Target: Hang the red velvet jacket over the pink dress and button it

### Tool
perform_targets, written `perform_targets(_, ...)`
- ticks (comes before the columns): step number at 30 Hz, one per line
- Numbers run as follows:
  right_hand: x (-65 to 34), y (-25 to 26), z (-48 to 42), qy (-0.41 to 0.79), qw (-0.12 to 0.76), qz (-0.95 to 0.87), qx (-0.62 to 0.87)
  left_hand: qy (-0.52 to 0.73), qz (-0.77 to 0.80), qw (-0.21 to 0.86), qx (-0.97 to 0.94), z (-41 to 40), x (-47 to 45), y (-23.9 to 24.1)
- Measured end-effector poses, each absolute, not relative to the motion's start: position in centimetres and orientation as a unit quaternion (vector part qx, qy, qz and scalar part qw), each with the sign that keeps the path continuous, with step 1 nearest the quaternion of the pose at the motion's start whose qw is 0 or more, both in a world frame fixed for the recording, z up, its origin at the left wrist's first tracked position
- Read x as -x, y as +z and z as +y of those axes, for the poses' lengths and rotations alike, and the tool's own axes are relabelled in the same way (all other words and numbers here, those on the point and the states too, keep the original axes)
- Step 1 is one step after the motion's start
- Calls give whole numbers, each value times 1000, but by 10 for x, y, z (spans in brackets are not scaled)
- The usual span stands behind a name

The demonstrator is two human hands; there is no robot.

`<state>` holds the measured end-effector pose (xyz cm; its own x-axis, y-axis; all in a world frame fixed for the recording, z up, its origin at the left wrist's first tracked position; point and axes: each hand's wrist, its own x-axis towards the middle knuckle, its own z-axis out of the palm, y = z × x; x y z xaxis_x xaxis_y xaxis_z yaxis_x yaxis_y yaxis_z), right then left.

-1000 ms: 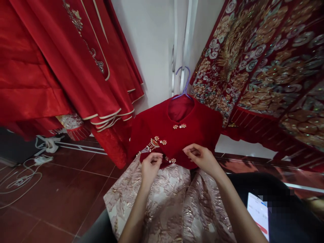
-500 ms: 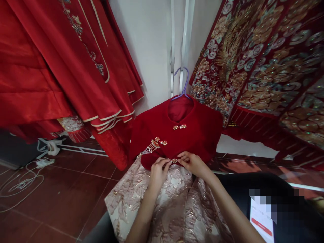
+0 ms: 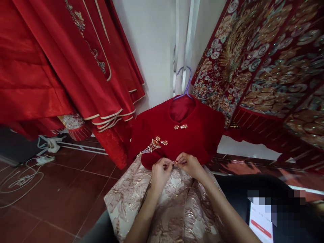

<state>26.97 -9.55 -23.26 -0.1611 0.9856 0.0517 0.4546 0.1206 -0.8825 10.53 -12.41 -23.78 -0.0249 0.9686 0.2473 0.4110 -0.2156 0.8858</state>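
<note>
A red velvet jacket (image 3: 196,145) hangs on a purple hanger (image 3: 187,88), its lower part lying over a pale pink brocade cloth (image 3: 130,189). My left hand (image 3: 161,171) and my right hand (image 3: 188,164) meet at the jacket's lower front edge. Both pinch a small beaded clasp (image 3: 174,163), which the fingers largely cover. Higher up, another beaded clasp (image 3: 180,127) sits below the neckline. A tasselled brooch-like ornament (image 3: 154,145) lies on the jacket's left side in view.
Red satin garments (image 3: 101,98) hang at the left, and a richly embroidered garment (image 3: 243,64) hangs at the right. White cables (image 3: 27,184) lie on the tiled floor (image 3: 63,202). A lit phone (image 3: 260,222) rests on a black surface at the lower right.
My fingers have closed in around the lower clasp, which showed plainly between them before and is now mostly covered. My two hands are nearer to each other. The view has shifted slightly.
</note>
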Motion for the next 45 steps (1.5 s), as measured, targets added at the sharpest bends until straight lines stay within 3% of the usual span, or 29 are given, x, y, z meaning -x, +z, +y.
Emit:
perform_targets(7, -302, -202, -105, 506, 298, -693, 419, 635, 460, 484, -389, -89, -98, -214)
perform_targets(12, -317, -194, -106, 525, 300, -689, 400, 640, 400, 596, -274, -75, -101, -194)
perform_targets(24, -294, -201, -106, 487, 311, -703, 414, 683, 482, 465, -293, -63, -114, -203)
perform_targets(30, -318, -186, -112, 510, 243, -722, 399, 509, 472, 581, -425, -73, -118, -180)
perform_targets(32, -329, -179, -115, 521, 220, -718, 406, 496, 453, 497, -549, -68, -121, -164)
perform_targets(35, -341, -172, -120, 540, 198, -701, 422, 491, 431, 266, -709, -53, -126, -137)
perform_targets(38, -346, -168, -122, 549, 194, -693, 426, 405, 427, 80, -804, -37, -129, -116)
perform_targets(45, -347, -171, -121, 532, 196, -703, 430, 278, 358, -97, -886, -24, -132, -97)
